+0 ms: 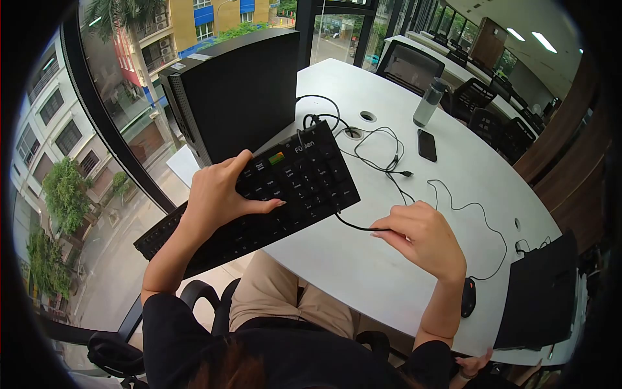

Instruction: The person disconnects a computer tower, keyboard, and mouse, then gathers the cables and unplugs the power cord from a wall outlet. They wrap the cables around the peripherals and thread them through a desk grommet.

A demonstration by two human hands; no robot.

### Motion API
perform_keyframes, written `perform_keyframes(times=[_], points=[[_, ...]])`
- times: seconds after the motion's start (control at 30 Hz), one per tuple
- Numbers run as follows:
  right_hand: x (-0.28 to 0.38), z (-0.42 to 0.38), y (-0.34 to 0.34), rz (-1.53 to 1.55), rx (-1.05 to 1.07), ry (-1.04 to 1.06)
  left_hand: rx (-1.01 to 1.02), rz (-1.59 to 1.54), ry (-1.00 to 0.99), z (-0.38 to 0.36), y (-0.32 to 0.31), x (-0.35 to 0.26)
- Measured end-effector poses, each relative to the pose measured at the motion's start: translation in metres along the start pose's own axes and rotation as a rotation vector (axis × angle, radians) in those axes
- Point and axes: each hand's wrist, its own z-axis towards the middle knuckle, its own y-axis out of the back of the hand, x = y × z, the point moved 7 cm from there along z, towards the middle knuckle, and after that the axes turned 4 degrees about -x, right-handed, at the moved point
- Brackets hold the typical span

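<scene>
My left hand (219, 194) grips a black keyboard (314, 172) by its upper edge, thumb lying over the keys. The keyboard is held tilted above the near-left edge of the white desk, its right end raised. A thin black cable (353, 225) runs from behind the keyboard to my right hand (424, 241), whose thumb and fingers are pinched around it. Just behind the keyboard stands a black desktop computer tower (249, 91), partly covered by it.
On the white desk (389, 292) are a loose cable (389, 170), a phone (427, 145), a water bottle (429, 104) and a black mouse (468, 297). A dark flat panel (541, 292) stands at the right. Another person's hand (477, 364) shows at the bottom right. Windows border the left.
</scene>
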Motion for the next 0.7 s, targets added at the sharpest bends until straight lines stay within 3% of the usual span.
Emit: perform_keyframes(times=[0.27,0.37,0.43,0.7], points=[[0.005,0.004,0.002,0.006,-0.013,0.030,0.114,-0.068,-0.191,-0.010,-0.027,-0.038],[0.004,0.006,0.003,0.075,-0.023,0.052,0.314,-0.136,-0.250,-0.020,-0.042,-0.055],[0.003,0.005,0.001,0.111,0.014,0.049,0.337,-0.199,-0.310,-0.026,-0.043,-0.066],[0.009,0.004,-0.004,0.517,0.133,0.009,0.486,-0.284,-0.440,-0.040,-0.045,-0.092]])
